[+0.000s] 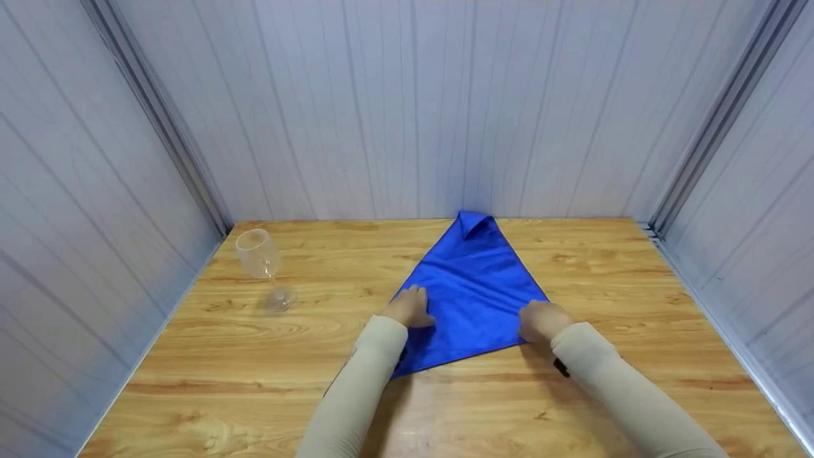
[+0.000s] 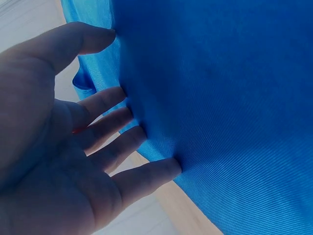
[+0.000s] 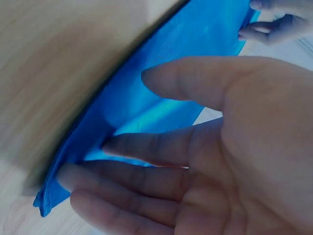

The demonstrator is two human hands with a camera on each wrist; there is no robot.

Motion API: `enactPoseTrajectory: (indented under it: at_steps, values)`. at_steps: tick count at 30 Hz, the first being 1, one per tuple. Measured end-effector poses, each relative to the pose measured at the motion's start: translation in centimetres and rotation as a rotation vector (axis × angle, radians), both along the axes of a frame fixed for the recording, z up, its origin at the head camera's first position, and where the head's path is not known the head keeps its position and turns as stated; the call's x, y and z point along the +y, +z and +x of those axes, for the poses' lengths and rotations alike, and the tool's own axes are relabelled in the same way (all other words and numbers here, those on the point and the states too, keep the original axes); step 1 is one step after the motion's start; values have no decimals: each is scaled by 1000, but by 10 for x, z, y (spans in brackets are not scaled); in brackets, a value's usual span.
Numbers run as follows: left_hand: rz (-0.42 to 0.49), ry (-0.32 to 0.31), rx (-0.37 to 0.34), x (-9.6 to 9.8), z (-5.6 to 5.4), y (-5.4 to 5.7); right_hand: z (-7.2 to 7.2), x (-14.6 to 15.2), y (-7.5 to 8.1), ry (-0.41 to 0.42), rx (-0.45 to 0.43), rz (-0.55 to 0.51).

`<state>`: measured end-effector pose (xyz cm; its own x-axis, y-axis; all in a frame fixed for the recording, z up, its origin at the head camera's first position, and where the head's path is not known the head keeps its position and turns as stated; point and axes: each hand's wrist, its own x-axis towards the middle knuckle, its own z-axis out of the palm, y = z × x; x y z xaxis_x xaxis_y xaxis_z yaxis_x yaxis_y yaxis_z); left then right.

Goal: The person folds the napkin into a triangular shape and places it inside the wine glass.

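Note:
A shiny blue cloth (image 1: 470, 286) lies on the table in a roughly triangular shape, its far tip turned over near the back wall. On its left side, my left hand (image 1: 412, 308) touches the fabric; in the left wrist view the spread fingertips (image 2: 168, 169) and thumb press lightly into it. My right hand (image 1: 544, 320) is at the cloth's right corner. Seen from the right wrist, that hand's fingers (image 3: 146, 147) are extended and rest on the cloth near its pointed corner, while the thumb stands apart from them. Neither hand grips the fabric.
A clear wine glass (image 1: 257, 254) stands upright at the back left of the wooden table (image 1: 210, 375). Pale panelled walls (image 1: 407, 108) close off the back and both sides. The cloth's far tip lies close to the back wall.

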<state>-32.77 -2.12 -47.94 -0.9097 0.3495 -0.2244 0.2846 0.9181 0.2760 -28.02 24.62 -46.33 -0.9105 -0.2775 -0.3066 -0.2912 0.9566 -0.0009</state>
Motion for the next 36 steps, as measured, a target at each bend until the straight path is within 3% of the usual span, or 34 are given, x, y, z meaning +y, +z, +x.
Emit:
enactPoseTrajectory:
  at_steps: [5, 10, 14, 19, 30, 36]
  values:
    - [-21, 22, -22, 3, 3, 0, -15, 12, 4, -32, 15, -26]
    - [-46, 30, -37, 4, 3, 1, -40, 29, -9, -60, 67, -218]
    - [-49, 39, -42, 4, 2, 1, -58, 35, -23, 9, 93, -324]
    - [-41, 32, -33, 4, 3, 0, -72, 36, -34, 62, 106, -333]
    - [-45, 38, -21, 4, 4, 0, -81, 36, -36, -11, -23, -338]
    - [-38, 11, -19, 2, 3, 0, -78, 38, -35, 0, -17, -355]
